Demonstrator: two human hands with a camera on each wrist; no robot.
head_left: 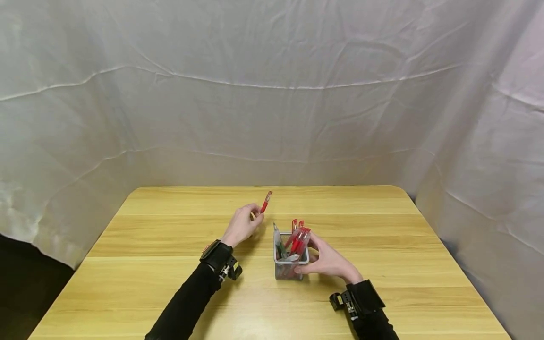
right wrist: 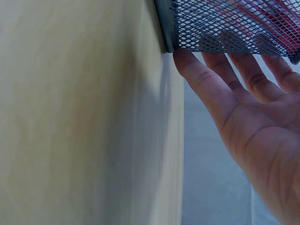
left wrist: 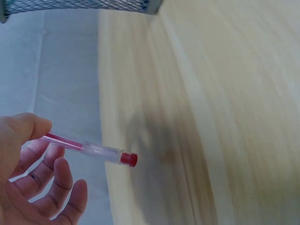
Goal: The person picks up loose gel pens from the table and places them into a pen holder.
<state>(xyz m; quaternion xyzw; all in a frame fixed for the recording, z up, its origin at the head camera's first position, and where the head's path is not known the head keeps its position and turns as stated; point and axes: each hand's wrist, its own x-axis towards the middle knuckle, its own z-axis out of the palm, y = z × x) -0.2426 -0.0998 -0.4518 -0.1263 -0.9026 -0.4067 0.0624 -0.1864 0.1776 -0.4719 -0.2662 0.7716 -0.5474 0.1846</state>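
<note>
My left hand (head_left: 243, 225) pinches a red pen (head_left: 266, 201) between thumb and fingers, above the table left of the pen holder. In the left wrist view the clear-barrelled pen (left wrist: 96, 149) sticks out past the thumb, its red end pointing away from the hand. A square metal mesh pen holder (head_left: 287, 272) stands upright on the table with several red pens (head_left: 301, 240) and a grey-green pen (head_left: 278, 242) in it. Around its right side my right hand (head_left: 330, 260) holds it, thumb at the near side; through the mesh (right wrist: 220, 28) the other fingers show behind.
The light wooden table (head_left: 148, 274) has rounded far corners. Behind it and at both sides hangs a pale grey cloth (head_left: 272, 118). Both wrists wear black straps with small cameras, the left one (head_left: 217, 255) and the right one (head_left: 364, 297).
</note>
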